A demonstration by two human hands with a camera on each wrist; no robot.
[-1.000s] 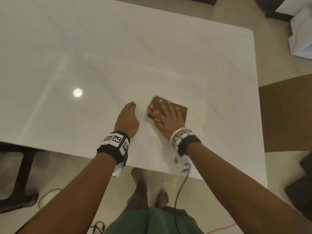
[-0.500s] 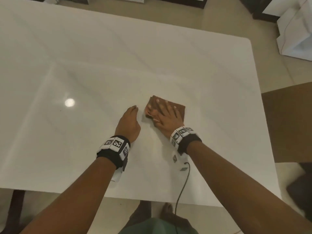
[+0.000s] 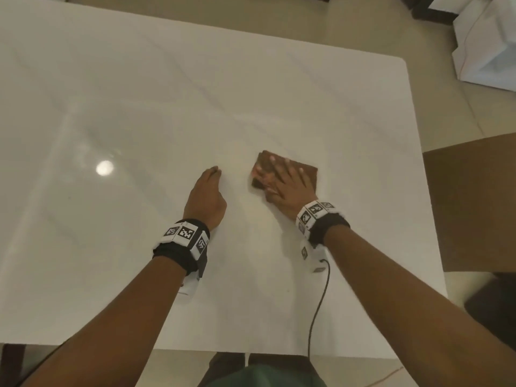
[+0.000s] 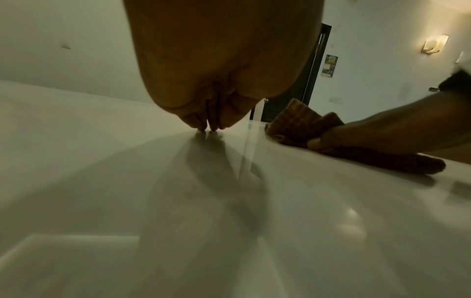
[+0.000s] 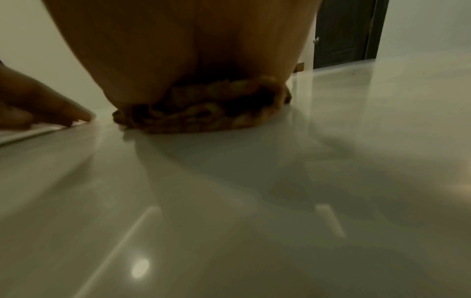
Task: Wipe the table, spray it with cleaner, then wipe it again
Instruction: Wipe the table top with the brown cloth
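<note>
**Cloth pinned flat under the right hand, nearer the table's right edge**

The brown cloth (image 3: 284, 174) lies folded on the white table (image 3: 139, 107), closer to the right edge than the left and roughly midway between the near and far edges. The right hand (image 3: 290, 188) lies palm-down on top of it — fingers (image 3: 287, 170) straight and spread, pointing toward the far-left corner, with cloth showing beyond the fingertips and to their right. In the left wrist view the thumb presses the cloth's near edge, and one corner of the cloth lifts off the surface.

The left hand (image 3: 206, 196) rests on bare table just left of the cloth, not touching it — fingers pressed together, only their tips (image 4: 201, 126) meeting the surface, holding nothing.

A black cable (image 3: 315, 311) trails from the right wrist over the near edge.
</note>
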